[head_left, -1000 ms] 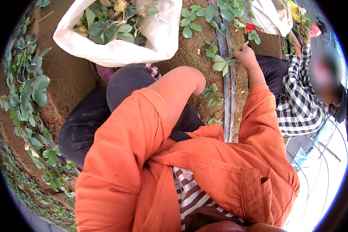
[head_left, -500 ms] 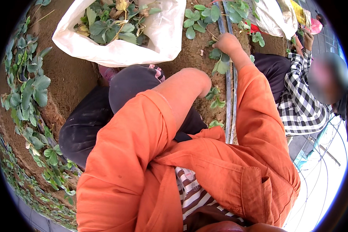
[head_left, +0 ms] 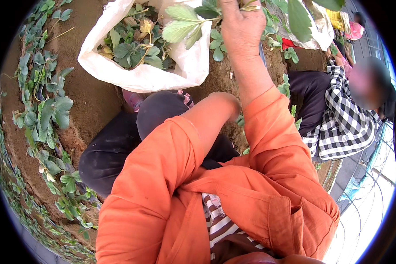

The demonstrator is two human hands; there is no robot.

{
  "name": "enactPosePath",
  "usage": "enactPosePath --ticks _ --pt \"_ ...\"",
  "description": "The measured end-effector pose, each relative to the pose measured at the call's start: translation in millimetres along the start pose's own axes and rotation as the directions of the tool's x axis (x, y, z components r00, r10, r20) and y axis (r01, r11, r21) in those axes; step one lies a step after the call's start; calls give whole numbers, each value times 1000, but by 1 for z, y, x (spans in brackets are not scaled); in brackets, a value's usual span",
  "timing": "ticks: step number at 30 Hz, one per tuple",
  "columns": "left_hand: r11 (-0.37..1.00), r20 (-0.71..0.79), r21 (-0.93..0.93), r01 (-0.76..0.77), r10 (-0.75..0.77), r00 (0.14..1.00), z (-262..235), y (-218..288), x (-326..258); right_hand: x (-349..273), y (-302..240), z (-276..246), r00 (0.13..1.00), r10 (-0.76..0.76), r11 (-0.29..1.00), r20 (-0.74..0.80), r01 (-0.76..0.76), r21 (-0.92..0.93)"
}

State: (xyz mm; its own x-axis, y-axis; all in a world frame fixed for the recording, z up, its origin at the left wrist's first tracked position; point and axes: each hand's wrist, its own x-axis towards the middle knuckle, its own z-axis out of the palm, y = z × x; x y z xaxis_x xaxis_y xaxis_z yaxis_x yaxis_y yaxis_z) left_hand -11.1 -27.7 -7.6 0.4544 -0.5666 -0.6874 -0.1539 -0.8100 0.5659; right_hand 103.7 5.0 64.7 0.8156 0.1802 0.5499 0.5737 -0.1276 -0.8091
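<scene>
Raised over the planted bed, my right hand (head_left: 244, 33) is closed on stems of green strawberry leaves (head_left: 182, 25), which spread out on both sides of it. Beyond my knees stands an open white sack (head_left: 123, 79) with green and browned leaves (head_left: 134, 46) in it; the held leaves reach over its right part. My left hand (head_left: 229, 104) hangs low beside the bed past my bent leg, slightly blurred. Its fingers are turned away and hidden, so what it touches does not show.
Strawberry plants (head_left: 53, 110) run in a row along the left, with bare soil (head_left: 81, 57) beside them. A person in a black-and-white checked shirt (head_left: 343, 119) crouches close on my right. Another white sack (head_left: 317, 31) lies at the upper right.
My right hand has come up off the bed and slightly left, now lifting strawberry leaves toward the sack. The left hand stays about where it was. The view has shifted slightly.
</scene>
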Motion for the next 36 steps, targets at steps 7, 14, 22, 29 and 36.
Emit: enactPosePath --ticks 7,14,22,29,36 --pt "978 -118 -62 -200 192 974 20 -23 9 -47 -12 34 649 329 939 687 -150 -308" --pt "998 52 -55 -13 16 999 -10 -9 -24 -55 75 -67 564 822 561 80 -779 -278" --pt "996 26 -87 -15 17 1000 -15 -8 -30 -25 126 -53 562 824 561 -71 -827 -30" --pt "992 17 -124 -26 28 999 -25 -14 -37 -27 134 -42 413 896 278 -163 -808 -520" --pt "988 -37 -148 -48 43 998 -27 -13 -43 -27 167 -67 92 996 90 17 -992 86"
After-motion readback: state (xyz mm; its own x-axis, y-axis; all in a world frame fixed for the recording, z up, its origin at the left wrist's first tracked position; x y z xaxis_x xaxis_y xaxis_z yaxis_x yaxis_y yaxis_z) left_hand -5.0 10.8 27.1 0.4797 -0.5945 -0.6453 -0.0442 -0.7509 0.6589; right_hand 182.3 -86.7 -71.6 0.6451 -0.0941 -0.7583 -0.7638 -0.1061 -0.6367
